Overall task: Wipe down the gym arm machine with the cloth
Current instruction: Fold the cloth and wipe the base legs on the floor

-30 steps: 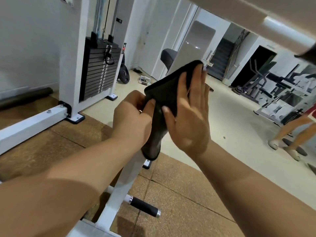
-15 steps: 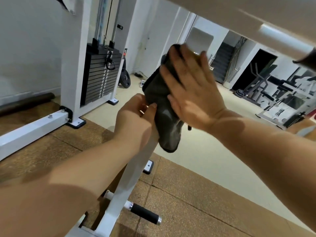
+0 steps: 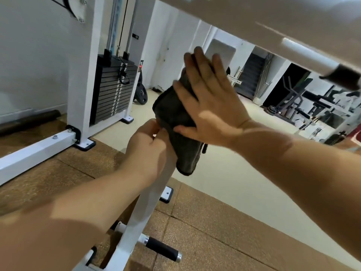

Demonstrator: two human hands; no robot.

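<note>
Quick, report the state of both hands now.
Left hand: fingers curled, pinching the edge of the cloth at the white post.
Right hand: open, fingers straight, pressing flat on the cloth.

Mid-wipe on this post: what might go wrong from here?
1. The right hand presses the cloth with flat fingers. Only the left hand pinches its edge, so it may slide off the white post.
2. The overhead bar looks close to the camera, so straightening up might bump it.
</note>
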